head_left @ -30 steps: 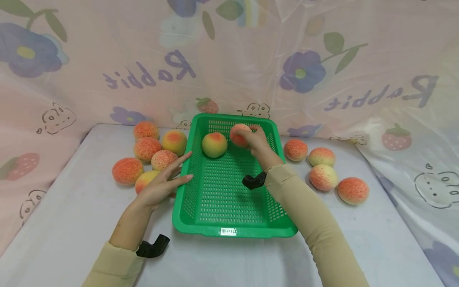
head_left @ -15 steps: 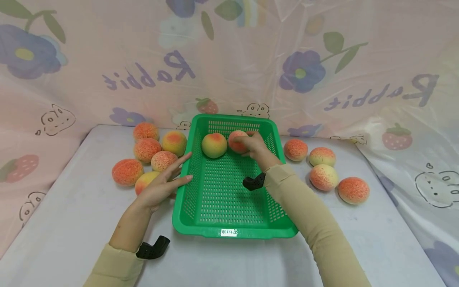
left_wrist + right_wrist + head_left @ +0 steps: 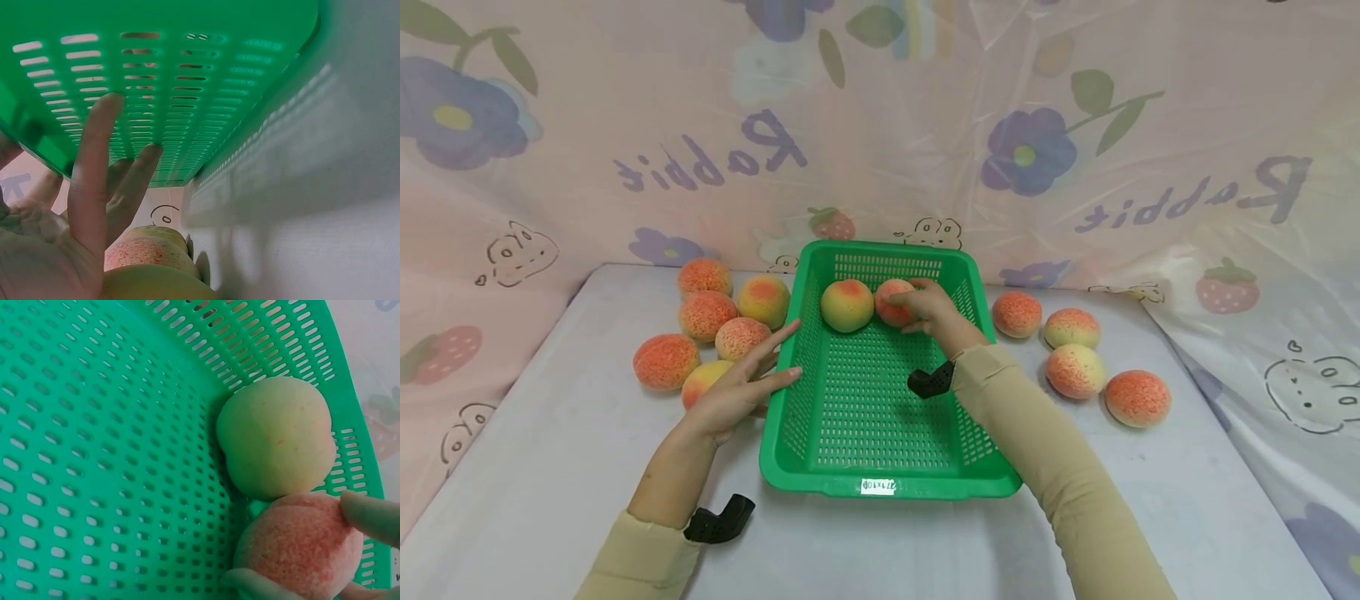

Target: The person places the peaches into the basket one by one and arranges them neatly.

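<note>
A green perforated plastic basket [image 3: 940,487] stands on the white table. In its far right part my right hand [image 3: 934,307] grips a reddish peach [image 3: 891,303], thumb and fingers on its sides, low near the basket's floor. Touching or almost touching it on the left is a yellow-green peach [image 3: 846,308] with a red top; the right wrist view shows the held peach [image 3: 300,547] against this paler peach [image 3: 275,437]. My left hand [image 3: 737,392] lies at the basket's left side, fingers extended; in the left wrist view its fingers [image 3: 94,181] touch the perforated outer wall.
Left of the basket several peaches [image 3: 667,362] lie in a cluster, partly behind the left hand. To the right are several more peaches [image 3: 1076,371]. A printed curtain [image 3: 880,125] hangs behind the table's far edge.
My right hand has lowered the reddish peach into the basket and brought it nearer, beside the yellow-green peach. The left hand and the basket have stayed in place.
</note>
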### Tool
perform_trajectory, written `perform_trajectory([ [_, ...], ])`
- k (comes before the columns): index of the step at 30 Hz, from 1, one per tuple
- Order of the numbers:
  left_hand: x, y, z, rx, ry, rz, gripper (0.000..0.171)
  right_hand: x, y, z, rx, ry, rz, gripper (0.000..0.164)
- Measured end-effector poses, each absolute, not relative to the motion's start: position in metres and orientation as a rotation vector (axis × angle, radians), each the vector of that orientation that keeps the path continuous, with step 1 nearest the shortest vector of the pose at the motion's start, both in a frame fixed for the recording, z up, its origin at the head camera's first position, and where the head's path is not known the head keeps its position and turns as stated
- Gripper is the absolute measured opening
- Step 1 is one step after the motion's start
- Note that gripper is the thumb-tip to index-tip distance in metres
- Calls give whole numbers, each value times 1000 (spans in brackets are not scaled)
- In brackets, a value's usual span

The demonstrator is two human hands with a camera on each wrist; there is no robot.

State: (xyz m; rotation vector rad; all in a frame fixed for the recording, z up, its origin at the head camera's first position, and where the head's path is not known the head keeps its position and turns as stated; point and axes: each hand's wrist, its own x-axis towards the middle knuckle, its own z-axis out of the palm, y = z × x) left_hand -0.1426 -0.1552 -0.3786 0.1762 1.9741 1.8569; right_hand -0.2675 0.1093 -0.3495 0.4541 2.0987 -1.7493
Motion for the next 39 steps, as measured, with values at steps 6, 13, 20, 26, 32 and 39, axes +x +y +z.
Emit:
perform_trajectory([
  [6,-143,-155,-380,173,1981,1846,67,-264,112,-340,447,2108,-1678,76],
  [13,-144,-156,-380,184,1961,1868,67,-263,120,-329,417,2094,-1719,77],
  [20,-144,-156,-380,182,1963,1865,67,-262,125,-325,416,2080,-1733,78],
  [26,-143,-156,-379,190,1964,1863,66,-259,125,-326,375,2058,-1691,69],
  [32,-142,-156,-379,192,1977,1843,66,-261,118,-331,392,2067,-1727,55],
  [39,-141,-156,-378,176,1996,1827,66,-267,115,-333,520,2101,-1848,64],
])
